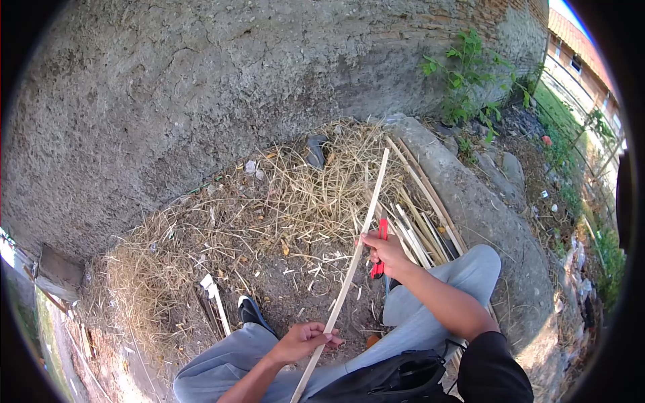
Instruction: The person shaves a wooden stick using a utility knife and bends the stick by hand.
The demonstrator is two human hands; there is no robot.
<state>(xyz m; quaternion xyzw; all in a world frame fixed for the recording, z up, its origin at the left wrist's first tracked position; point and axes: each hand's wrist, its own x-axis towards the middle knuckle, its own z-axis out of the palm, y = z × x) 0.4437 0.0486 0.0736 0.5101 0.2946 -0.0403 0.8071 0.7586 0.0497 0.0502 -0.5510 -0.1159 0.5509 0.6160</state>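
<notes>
A long, pale bamboo strip (349, 277) slants from my lap up toward the straw. Near its lower part, my left hand (306, 342) grips it between thumb and fingers. My right hand (388, 252) is closed around a red utility knife (383, 232), and its thumb presses on the upper half of the strip. Whether the blade is out, I cannot tell. Just right of that hand lies a bundle of similar strips (420, 235), stretched along a stone ledge. Small pale shavings (316, 271) are scattered on the soil between my legs.
A rough grey wall (222, 87) rises ahead, with dry straw (295, 195) heaped at its foot. The concrete ledge (480, 201) borders my right side. A dark sandal (252, 312) is on my left foot, beside several loose sticks (218, 305). Green plants (470, 64) grow at upper right.
</notes>
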